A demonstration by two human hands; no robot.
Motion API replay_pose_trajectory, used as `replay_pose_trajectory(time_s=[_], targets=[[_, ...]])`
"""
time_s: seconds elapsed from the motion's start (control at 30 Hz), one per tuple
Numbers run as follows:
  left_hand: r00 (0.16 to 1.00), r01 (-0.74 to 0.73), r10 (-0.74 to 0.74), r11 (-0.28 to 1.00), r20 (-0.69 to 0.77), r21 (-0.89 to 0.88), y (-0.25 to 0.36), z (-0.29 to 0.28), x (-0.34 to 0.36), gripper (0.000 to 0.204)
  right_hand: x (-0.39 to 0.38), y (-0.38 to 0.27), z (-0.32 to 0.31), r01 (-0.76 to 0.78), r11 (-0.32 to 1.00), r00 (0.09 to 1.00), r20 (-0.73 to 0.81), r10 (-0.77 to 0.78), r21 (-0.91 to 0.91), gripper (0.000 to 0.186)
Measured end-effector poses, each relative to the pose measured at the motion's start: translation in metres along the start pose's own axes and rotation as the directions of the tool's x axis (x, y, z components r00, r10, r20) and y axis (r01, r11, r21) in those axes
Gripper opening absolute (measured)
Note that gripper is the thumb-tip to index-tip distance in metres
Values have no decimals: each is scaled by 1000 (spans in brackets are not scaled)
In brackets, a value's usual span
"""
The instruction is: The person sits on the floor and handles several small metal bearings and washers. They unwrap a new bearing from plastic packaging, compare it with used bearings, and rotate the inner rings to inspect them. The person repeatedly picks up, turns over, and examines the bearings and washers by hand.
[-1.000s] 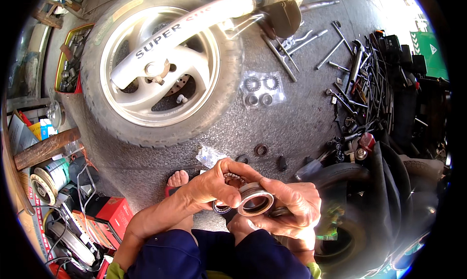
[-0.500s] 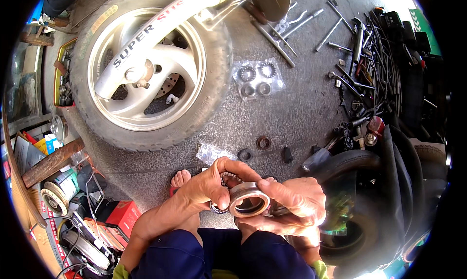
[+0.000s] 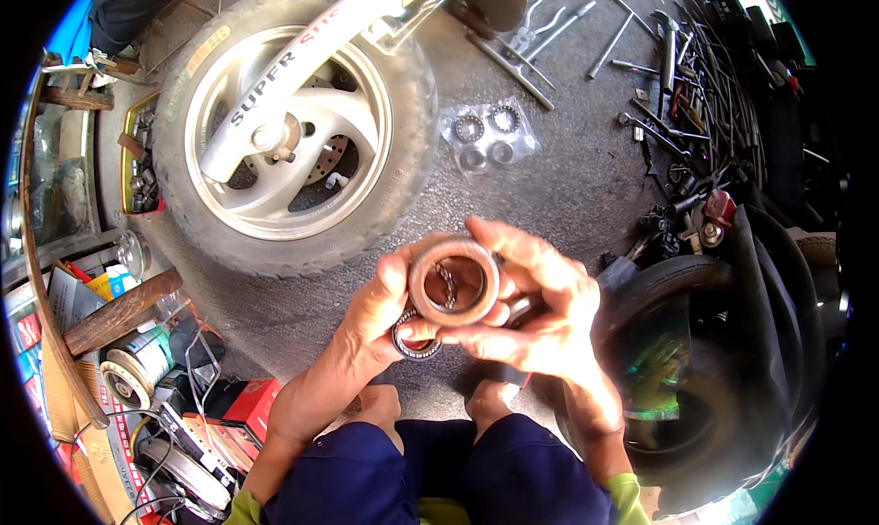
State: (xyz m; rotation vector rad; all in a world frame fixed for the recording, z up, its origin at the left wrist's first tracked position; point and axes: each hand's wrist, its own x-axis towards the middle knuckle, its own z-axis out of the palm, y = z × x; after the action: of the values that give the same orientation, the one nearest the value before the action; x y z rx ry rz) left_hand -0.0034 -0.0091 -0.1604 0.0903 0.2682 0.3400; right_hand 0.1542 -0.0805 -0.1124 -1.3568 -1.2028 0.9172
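Observation:
In front of my knees, my right hand (image 3: 545, 292) grips a worn steel bearing race (image 3: 420, 292), its round opening turned up toward me. My left hand (image 3: 371, 310) closes on a caged ball bearing ring (image 3: 418, 352), which hangs just below the race's left side. Through the race's opening shows a curved row of balls (image 3: 449, 289), perhaps part of another bearing ring. A second metal piece (image 3: 522, 309) sits among my right fingers, mostly covered. The left fingertips are partly hidden behind the race.
A tyred wheel (image 3: 403, 173) with a silver fork leg (image 3: 275, 95) lies at the far left. Ahead, a clear bag (image 3: 517, 150) holds several bearing parts. Tools (image 3: 673, 131) crowd the right, above black tyres (image 3: 682, 282). Boxes and a wooden piece (image 3: 124, 313) stand at left.
Both hands have risen and moved forward. The race has tilted so its opening faces me more squarely. The view has shifted slightly, and my hands now cover the small rings on the floor.

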Motion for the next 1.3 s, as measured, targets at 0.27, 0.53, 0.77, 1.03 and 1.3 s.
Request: replay_pose_trajectory(time_s=[0.27,0.53,0.77,1.03,1.3], targets=[[979,-189,198,967,39,-169,20,36,13,95,30,-19,7,4,988,1000,1,-4,152,80],[971,-233,236,970,-39,75,21,51,16,96,32,-19,5,144,962,989,-49,-137,231,78],[950,-274,298,939,-95,210,13,55,20,87,29,-18,0,187,968,980,-103,-172,168,77],[964,-247,264,939,-40,237,15,52,18,85,29,-19,-5,195,964,980,-69,-185,181,72],[963,-234,235,972,130,-27,9,39,9,91,21,-30,5,111,968,990,-110,-88,224,73]])
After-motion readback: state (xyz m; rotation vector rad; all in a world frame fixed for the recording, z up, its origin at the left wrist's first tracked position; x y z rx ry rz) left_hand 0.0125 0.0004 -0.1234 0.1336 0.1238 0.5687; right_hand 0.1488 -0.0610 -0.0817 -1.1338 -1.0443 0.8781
